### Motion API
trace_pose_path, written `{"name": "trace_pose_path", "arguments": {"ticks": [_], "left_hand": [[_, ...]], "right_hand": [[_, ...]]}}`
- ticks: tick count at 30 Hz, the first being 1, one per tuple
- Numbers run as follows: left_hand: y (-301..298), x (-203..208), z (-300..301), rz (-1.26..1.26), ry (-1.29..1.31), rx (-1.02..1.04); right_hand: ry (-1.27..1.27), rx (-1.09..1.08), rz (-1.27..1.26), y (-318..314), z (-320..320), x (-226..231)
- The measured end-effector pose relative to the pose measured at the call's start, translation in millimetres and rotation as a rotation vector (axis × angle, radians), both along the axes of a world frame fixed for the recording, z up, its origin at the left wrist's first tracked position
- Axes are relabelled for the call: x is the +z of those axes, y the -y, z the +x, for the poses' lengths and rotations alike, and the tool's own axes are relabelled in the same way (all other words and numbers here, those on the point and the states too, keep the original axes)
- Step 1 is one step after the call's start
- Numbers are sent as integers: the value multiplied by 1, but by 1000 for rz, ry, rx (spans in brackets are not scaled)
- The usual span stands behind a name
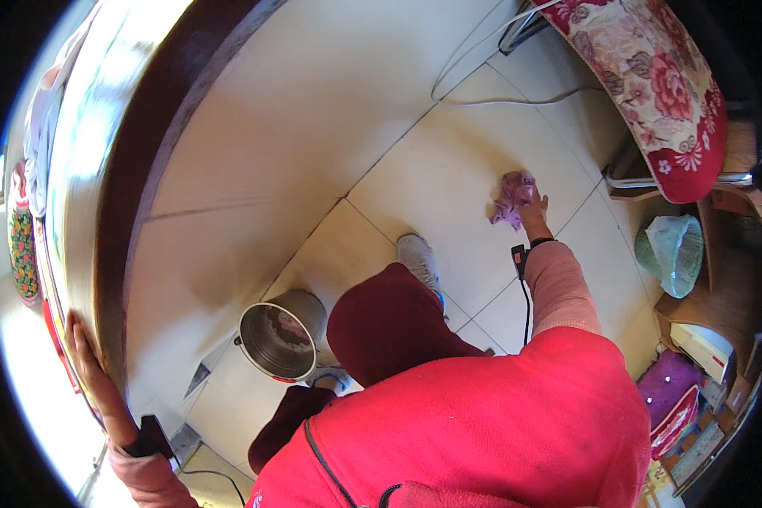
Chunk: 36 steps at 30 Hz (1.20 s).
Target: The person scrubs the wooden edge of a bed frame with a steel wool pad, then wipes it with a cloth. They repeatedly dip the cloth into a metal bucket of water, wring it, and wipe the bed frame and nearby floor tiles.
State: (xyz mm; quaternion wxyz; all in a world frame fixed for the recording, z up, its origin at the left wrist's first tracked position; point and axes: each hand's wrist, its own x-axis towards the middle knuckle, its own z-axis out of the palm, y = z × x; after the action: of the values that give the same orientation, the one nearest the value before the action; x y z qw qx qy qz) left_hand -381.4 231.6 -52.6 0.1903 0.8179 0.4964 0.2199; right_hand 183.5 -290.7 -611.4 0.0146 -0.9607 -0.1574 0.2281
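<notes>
Cloth [511, 203], purple, crumpled: placed on the tiled floor [449, 169], partly under the right hand [535, 217]; whether it was gripped or merely pressed could not be told. Floor wiping was judged to be in hand; for the next stroke, even pressure was called for. Bucket [308, 310], metal: set near one shoe [418, 257]. Left hand [95, 372]: rested, fingers extended, against dark-edged furniture [131, 144].

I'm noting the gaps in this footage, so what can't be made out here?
All in the head view:
Right hand: its palm and any grip on the purple cloth, hidden by the back of the hand.
Metal bucket: whether it holds water; its inside is too dim.
Floral cover: its far end, cut off by the top edge.
</notes>
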Motion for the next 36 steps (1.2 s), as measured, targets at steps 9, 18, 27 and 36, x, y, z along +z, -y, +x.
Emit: {"name": "trace_pose_path", "arguments": {"ticks": [9,18,27,36], "left_hand": [[10,4,15,-5,23,101],[7,7,-6,-115,138,103],[4,11,-19,-155,151,136],[18,9,-12,-127,144,225]], "right_hand": [[-89,-482,48,-56,-7,-72],[115,391,551,-235,-49,-144],[-114,940,826,-163,-116,-38],[142,-316,102,-63,53,-87]]}}
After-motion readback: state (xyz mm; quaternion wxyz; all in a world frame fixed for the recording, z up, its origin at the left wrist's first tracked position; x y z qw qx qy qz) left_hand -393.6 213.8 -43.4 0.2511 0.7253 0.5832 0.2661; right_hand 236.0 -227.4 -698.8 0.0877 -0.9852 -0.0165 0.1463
